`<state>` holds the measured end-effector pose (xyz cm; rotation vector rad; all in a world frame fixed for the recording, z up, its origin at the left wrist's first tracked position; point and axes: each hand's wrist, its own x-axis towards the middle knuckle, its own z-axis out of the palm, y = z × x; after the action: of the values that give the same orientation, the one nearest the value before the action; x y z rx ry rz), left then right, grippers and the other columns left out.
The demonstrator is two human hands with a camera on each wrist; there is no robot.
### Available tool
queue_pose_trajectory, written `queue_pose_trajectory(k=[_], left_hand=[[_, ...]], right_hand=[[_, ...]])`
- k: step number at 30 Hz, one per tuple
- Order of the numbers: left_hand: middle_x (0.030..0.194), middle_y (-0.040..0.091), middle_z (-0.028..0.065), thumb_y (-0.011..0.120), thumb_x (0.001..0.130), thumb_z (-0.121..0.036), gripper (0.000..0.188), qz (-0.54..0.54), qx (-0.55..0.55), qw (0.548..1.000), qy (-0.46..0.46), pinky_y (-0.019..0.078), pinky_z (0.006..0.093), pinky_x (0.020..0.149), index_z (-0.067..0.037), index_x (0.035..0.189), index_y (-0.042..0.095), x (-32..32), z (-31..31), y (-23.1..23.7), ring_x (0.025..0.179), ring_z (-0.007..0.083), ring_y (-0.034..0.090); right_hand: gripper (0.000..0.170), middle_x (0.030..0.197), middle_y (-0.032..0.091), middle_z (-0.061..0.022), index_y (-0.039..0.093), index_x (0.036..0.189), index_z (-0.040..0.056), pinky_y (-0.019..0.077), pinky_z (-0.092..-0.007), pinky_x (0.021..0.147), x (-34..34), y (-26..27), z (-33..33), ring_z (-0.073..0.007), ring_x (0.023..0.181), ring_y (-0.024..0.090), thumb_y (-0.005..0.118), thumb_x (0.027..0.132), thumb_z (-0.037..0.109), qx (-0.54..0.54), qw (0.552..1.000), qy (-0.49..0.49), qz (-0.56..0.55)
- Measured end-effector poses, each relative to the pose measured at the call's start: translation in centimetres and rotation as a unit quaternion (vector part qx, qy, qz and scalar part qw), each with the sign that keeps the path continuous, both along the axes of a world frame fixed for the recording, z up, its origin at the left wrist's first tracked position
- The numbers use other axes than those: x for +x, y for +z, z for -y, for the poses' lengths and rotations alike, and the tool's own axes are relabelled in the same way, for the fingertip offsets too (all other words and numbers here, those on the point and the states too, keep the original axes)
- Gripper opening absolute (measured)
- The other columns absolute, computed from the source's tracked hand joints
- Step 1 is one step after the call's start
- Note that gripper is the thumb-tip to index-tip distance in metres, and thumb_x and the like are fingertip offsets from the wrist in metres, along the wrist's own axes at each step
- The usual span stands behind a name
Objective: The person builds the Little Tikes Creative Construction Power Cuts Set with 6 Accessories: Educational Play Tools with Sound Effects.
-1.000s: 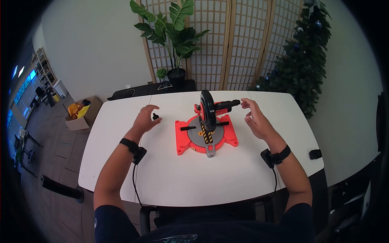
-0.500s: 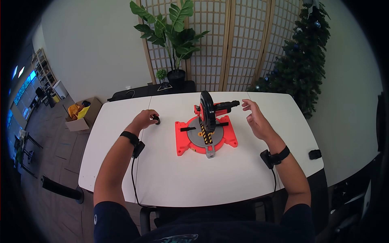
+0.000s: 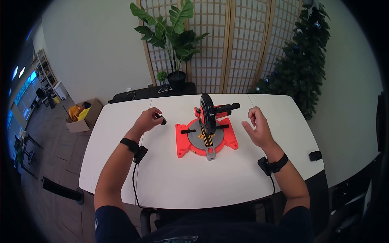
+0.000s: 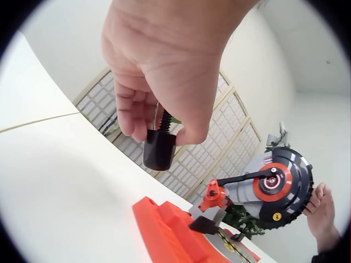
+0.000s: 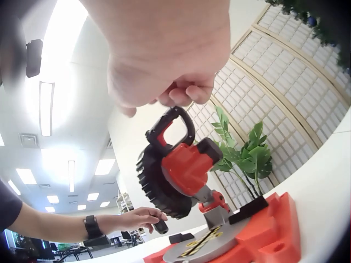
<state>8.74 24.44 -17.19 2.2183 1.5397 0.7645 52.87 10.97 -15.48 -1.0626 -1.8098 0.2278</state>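
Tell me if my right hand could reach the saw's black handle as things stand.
Likely yes: the right hand looks empty and close to the black handle, with nothing visible between them.

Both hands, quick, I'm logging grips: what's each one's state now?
Left hand: closed, holding a black threaded knob.
Right hand: open, loosely curled, holding nothing.

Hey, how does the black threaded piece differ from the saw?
The threaded piece is all black; the saw mixes red-orange, black and gray. The piece is small; the saw is far larger. The piece is held in the left hand, whereas the saw stands on the table, held by neither hand. Both have black parts.
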Motion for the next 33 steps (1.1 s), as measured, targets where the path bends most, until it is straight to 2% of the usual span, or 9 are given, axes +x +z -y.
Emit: queue_pose_trajectory(k=[5, 8, 13, 17, 22, 24, 26, 29, 33], left_hand=[[0.096, 0.071, 0.0085, 0.069, 0.089, -0.020, 0.030, 0.017, -0.056, 0.996, -0.074, 0.0541, 0.0300, 0.079, 0.001, 0.110, 0.068, 3.0, 2.4, 1.8, 0.085, 0.0155, 0.068], [0.098, 0.072, 0.0090, 0.070, 0.088, -0.017, 0.029, 0.023, -0.058, 0.991, -0.120, 0.0544, 0.0297, 0.079, 0.002, 0.110, 0.068, 4.8, 4.0, 2.6, 0.086, 0.0159, 0.069], [0.099, 0.071, 0.0086, 0.072, 0.088, -0.013, 0.027, 0.004, -0.079, 0.976, -0.203, 0.0560, 0.0274, 0.077, -0.002, 0.113, 0.070, 7.3, 6.2, 3.8, 0.088, 0.0159, 0.069], [0.107, 0.069, 0.0089, 0.075, 0.085, -0.011, 0.031, 0.021, -0.098, 0.951, -0.292, 0.0577, 0.0297, 0.087, -0.004, 0.115, 0.071, 9.1, 8.1, 4.4, 0.094, 0.0185, 0.069], [0.111, 0.066, 0.0083, 0.078, 0.079, -0.001, 0.037, 0.065, -0.131, 0.919, -0.367, 0.0556, 0.0332, 0.098, -0.005, 0.115, 0.070, 11.5, 10.0, 4.5, 0.108, 0.0215, 0.065], [0.111, 0.066, 0.0081, 0.079, 0.080, -0.005, 0.036, 0.061, -0.109, 0.919, -0.373, 0.0559, 0.0331, 0.095, -0.005, 0.114, 0.069, 12.2, 10.6, 4.4, 0.105, 0.0215, 0.066], [0.112, 0.065, 0.0079, 0.080, 0.081, -0.008, 0.035, 0.057, -0.086, 0.919, -0.379, 0.0563, 0.0329, 0.093, -0.004, 0.114, 0.067, 12.6, 10.8, 4.1, 0.103, 0.0216, 0.067], [0.111, 0.065, 0.0075, 0.081, 0.081, -0.013, 0.039, 0.066, -0.112, 0.931, -0.342, 0.0559, 0.0339, 0.092, -0.005, 0.115, 0.063, 12.6, 10.3, 3.4, 0.105, 0.0223, 0.067], [0.127, 0.058, 0.0155, 0.086, 0.076, -0.022, 0.060, -0.040, -0.097, 0.967, -0.231, 0.0509, 0.0389, 0.101, -0.004, 0.124, 0.054, 11.3, 8.6, 3.1, 0.117, 0.0294, 0.060]], right_hand=[[0.029, 0.065, 0.055, -0.0019, 0.057, 0.075, 0.0041, 0.0403, -0.0270, 0.053, -2.7, 1.9, 2.2, -0.0126, 0.056, 0.048, 0.076, 0.087, 0.023, -0.026, 0.994, 0.098, 0.050], [0.020, 0.072, 0.068, -0.0051, 0.067, 0.082, 0.0060, 0.0484, -0.0269, 0.058, -3.7, 1.9, 2.8, -0.0163, 0.065, 0.064, 0.075, 0.086, 0.024, -0.109, 0.974, 0.143, 0.136], [0.025, 0.083, 0.071, -0.0080, 0.070, 0.095, 0.0052, 0.0535, -0.0302, 0.068, -5.2, 1.7, 3.0, -0.0203, 0.076, 0.070, 0.072, 0.089, 0.029, -0.139, 0.964, 0.166, 0.156], [0.040, 0.096, 0.071, -0.0118, 0.066, 0.115, 0.0021, 0.0553, -0.0333, 0.074, -6.1, 0.7, 2.9, -0.0244, 0.085, 0.071, 0.070, 0.090, 0.034, -0.178, 0.958, 0.151, 0.165], [0.043, 0.098, 0.071, -0.0135, 0.062, 0.122, 0.0031, 0.0557, -0.0328, 0.074, -7.7, -0.2, 2.9, -0.0244, 0.086, 0.071, 0.071, 0.091, 0.032, -0.177, 0.963, 0.128, 0.161], [0.045, 0.097, 0.070, -0.0145, 0.062, 0.124, 0.0027, 0.0554, -0.0332, 0.073, -8.2, 0.0, 2.8, -0.0251, 0.087, 0.071, 0.071, 0.091, 0.032, -0.174, 0.964, 0.147, 0.139], [0.045, 0.096, 0.069, -0.0161, 0.062, 0.124, 0.0022, 0.0544, -0.0334, 0.071, -8.4, 0.7, 2.9, -0.0258, 0.085, 0.070, 0.071, 0.091, 0.032, -0.230, 0.940, 0.142, 0.210], [0.044, 0.092, 0.069, -0.0167, 0.063, 0.123, 0.0016, 0.0535, -0.0335, 0.069, -8.1, 0.4, 2.8, -0.0266, 0.080, 0.069, 0.072, 0.090, 0.030, -0.241, 0.941, 0.130, 0.199], [0.039, 0.098, 0.067, -0.0164, 0.064, 0.117, 0.0016, 0.0541, -0.0400, 0.076, -7.0, -0.2, 2.4, -0.0292, 0.088, 0.068, 0.071, 0.090, 0.029, -0.295, 0.922, 0.093, 0.232]])
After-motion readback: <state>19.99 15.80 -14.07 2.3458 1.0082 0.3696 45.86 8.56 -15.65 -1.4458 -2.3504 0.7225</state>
